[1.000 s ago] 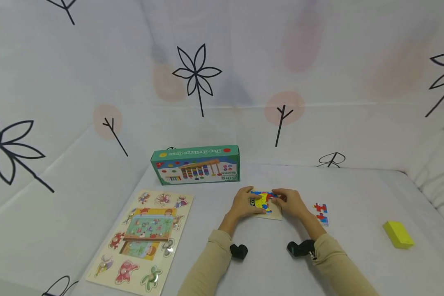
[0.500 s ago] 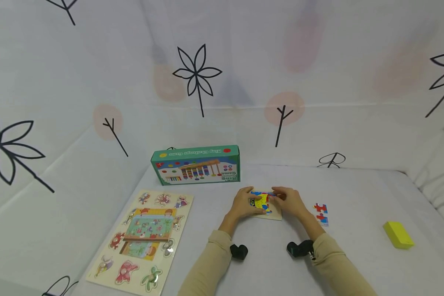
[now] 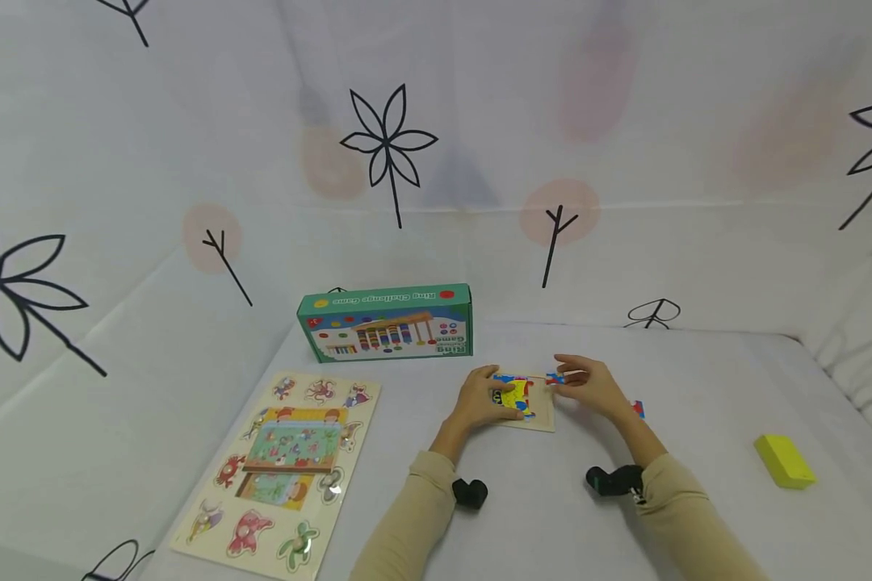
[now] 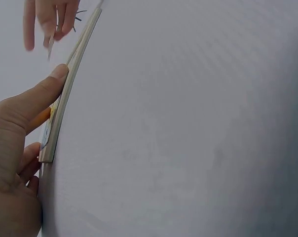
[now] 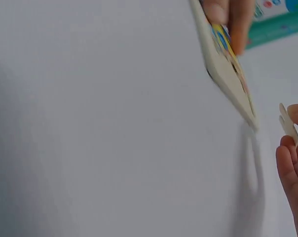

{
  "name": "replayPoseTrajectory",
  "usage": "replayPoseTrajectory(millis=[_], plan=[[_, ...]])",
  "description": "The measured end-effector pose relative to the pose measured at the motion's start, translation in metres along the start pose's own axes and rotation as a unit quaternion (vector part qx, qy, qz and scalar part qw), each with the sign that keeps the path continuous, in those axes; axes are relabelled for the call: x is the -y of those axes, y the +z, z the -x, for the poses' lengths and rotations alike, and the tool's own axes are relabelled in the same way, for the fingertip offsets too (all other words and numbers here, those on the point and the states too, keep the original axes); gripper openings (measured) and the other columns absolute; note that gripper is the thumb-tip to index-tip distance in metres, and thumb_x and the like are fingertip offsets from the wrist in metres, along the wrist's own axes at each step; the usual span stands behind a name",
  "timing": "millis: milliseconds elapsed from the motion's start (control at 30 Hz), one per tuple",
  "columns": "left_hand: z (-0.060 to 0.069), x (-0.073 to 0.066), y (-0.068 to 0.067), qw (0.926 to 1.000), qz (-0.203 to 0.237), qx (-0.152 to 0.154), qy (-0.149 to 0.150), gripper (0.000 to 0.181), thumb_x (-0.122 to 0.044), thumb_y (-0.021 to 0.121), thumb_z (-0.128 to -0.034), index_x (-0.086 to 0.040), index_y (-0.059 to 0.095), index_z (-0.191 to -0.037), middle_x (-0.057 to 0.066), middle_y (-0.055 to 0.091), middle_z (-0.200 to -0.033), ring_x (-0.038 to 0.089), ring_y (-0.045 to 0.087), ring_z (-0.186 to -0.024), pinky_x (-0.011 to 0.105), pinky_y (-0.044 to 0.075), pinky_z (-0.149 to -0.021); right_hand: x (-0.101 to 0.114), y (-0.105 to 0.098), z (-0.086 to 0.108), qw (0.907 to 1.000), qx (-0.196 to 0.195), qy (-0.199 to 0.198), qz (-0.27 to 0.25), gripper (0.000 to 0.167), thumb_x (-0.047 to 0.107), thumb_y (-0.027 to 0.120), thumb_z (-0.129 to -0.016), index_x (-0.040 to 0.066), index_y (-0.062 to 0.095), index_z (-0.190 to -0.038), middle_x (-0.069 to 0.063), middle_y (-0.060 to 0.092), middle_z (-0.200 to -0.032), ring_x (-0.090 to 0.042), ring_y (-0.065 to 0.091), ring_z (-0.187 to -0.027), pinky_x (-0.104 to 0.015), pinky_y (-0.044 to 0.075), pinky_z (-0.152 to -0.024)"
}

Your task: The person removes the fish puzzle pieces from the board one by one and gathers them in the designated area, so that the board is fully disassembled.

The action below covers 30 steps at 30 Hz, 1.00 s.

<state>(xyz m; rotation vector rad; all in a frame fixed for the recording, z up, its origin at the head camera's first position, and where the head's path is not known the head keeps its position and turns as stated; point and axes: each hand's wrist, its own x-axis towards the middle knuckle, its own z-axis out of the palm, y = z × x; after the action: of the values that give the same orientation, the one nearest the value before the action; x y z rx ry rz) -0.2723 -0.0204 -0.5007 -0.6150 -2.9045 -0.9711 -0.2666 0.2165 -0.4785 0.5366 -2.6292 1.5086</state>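
Note:
My left hand [image 3: 480, 399] grips the left side of a small wooden jigsaw puzzle board [image 3: 543, 415]. Yellow, red and blue pieces lie in that board, and bare wood shows along its right side. In the left wrist view the thumb [image 4: 55, 76] lies along the board's edge. Just off the board's upper right corner, my right hand [image 3: 589, 389] pinches a small red-and-blue puzzle piece [image 3: 555, 378] between thumb and fingers. The right wrist view shows this piece [image 5: 288, 126] edge-on, apart from the board [image 5: 230, 79]. Another puzzle piece [image 3: 637, 409] lies on the table, partly hidden by the right arm.
A green Ring Challenge Game box [image 3: 387, 327] stands at the back left. On the left lies a large peg puzzle board [image 3: 269, 524] with sea animals and two picture puzzles [image 3: 294, 440] on top. A yellow block [image 3: 783, 461] rests at the right.
My right hand has lifted a red-and-blue piece from the board's right side and moved rightward and slightly up with it. The left hand keeps its hold on the board.

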Motion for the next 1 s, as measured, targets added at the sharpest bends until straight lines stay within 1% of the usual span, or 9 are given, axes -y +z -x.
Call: replayPoseTrajectory(millis=[133,333,400,467,567,667,767,900,1000], plan=[[0.001,0.0,0.0,1.0,0.009,-0.003,0.003,0.052,-0.041,0.083,-0.0667,-0.014,0.072,-0.11,0.009,0.05,-0.138,0.027,0.04,-0.13,0.041,0.031,-0.11,-0.007,-0.029,0.011,0.9993,-0.025,0.011,0.024,0.054,0.003,0.07,-0.081,-0.012,0.048,-0.128,-0.032,0.06,-0.111,-0.038,0.061,-0.097,-0.021,0.052,-0.08],[0.002,-0.001,-0.001,1.0,0.005,-0.005,0.001,0.052,-0.041,0.083,-0.0664,-0.014,0.072,-0.11,0.008,0.05,-0.138,0.027,0.041,-0.13,0.04,0.031,-0.11,-0.023,-0.065,0.029,0.996,-0.072,0.026,0.046,0.052,0.008,0.07,-0.083,-0.012,0.05,-0.126,-0.033,0.06,-0.111,0.0,0.054,-0.089,-0.005,0.043,-0.072],[0.002,-0.001,-0.001,1.0,0.004,-0.006,0.002,0.052,-0.041,0.083,-0.0664,-0.014,0.072,-0.11,0.008,0.05,-0.138,0.027,0.041,-0.13,0.04,0.031,-0.11,-0.028,-0.072,0.033,0.9945,-0.083,0.035,0.053,0.052,0.008,0.07,-0.083,-0.012,0.05,-0.126,-0.033,0.06,-0.111,-0.003,0.054,-0.091,-0.005,0.042,-0.072],[0.002,-0.001,-0.001,1.0,0.0,-0.006,0.003,0.052,-0.042,0.083,-0.0665,-0.014,0.072,-0.11,0.008,0.05,-0.138,0.026,0.041,-0.13,0.039,0.031,-0.11,-0.033,-0.076,0.036,0.9929,-0.083,0.051,0.068,0.053,0.011,0.07,-0.084,-0.011,0.05,-0.127,-0.033,0.059,-0.113,-0.015,0.055,-0.097,-0.01,0.043,-0.073],[0.002,-0.001,-0.002,1.0,-0.004,-0.006,0.005,0.052,-0.042,0.083,-0.0666,-0.014,0.072,-0.11,0.008,0.05,-0.138,0.026,0.041,-0.13,0.039,0.031,-0.11,-0.037,-0.079,0.038,0.9912,-0.074,0.081,0.074,0.055,0.015,0.069,-0.085,-0.01,0.047,-0.13,-0.033,0.057,-0.116,-0.039,0.051,-0.107,-0.03,0.047,-0.082],[0.002,-0.002,-0.002,0.9999,-0.011,-0.007,0.006,0.053,-0.042,0.083,-0.0666,-0.015,0.072,-0.111,0.008,0.049,-0.138,0.026,0.041,-0.13,0.038,0.031,-0.11,-0.04,-0.081,0.039,0.9909,-0.062,0.095,0.073,0.056,0.016,0.068,-0.086,-0.011,0.045,-0.131,-0.035,0.055,-0.118,-0.047,0.046,-0.111,-0.048,0.044,-0.087],[0.002,-0.002,-0.002,0.9999,-0.013,-0.007,0.007,0.053,-0.041,0.083,-0.0666,-0.015,0.072,-0.111,0.009,0.049,-0.138,0.027,0.041,-0.13,0.038,0.031,-0.11,-0.043,-0.08,0.04,0.99,-0.061,0.096,0.084,0.055,0.015,0.068,-0.085,-0.011,0.047,-0.129,-0.033,0.057,-0.117,-0.042,0.049,-0.109,-0.036,0.045,-0.09],[0.002,-0.002,-0.002,0.9999,-0.013,-0.006,0.007,0.053,-0.042,0.083,-0.0667,-0.015,0.072,-0.111,0.009,0.049,-0.138,0.027,0.041,-0.13,0.039,0.032,-0.11,-0.046,-0.079,0.042,0.9891,-0.065,0.087,0.099,0.054,0.014,0.069,-0.084,-0.01,0.049,-0.128,-0.031,0.06,-0.114,-0.032,0.053,-0.102,-0.012,0.041,-0.078],[0.001,-0.002,-0.001,0.9998,-0.016,-0.006,0.007,0.053,-0.042,0.082,-0.0668,-0.015,0.072,-0.111,0.009,0.049,-0.138,0.027,0.041,-0.13,0.039,0.032,-0.109,-0.046,-0.078,0.042,0.9894,-0.059,0.084,0.102,0.054,0.012,0.069,-0.084,-0.011,0.048,-0.128,-0.031,0.06,-0.114,-0.028,0.053,-0.1,-0.014,0.04,-0.077]])
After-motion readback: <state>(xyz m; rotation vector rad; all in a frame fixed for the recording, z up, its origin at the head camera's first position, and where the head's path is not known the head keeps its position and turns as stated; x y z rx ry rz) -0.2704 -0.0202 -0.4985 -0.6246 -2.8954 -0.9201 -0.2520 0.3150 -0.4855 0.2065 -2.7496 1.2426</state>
